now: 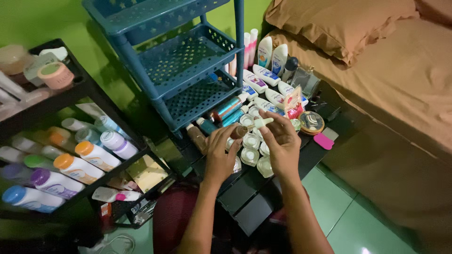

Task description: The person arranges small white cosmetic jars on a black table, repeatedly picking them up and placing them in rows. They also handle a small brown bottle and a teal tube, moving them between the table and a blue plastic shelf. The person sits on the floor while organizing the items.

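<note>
Amber glass dropper bottle (238, 131) is pinched at its base by the left hand (220, 153) above the black tray (245, 193) of clear small jars (249, 155), apparently kept level so the contents stay in. Right hand (281, 141) has fingertips closed on the white dropper cap (262, 123), just clear of the neck. Both wrists are raised, palms facing inward.

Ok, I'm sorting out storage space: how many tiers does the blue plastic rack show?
3: top tier at the picture's upper edge, middle tier below it, bottom tier under that. Any higher tier would be out of frame.
</note>
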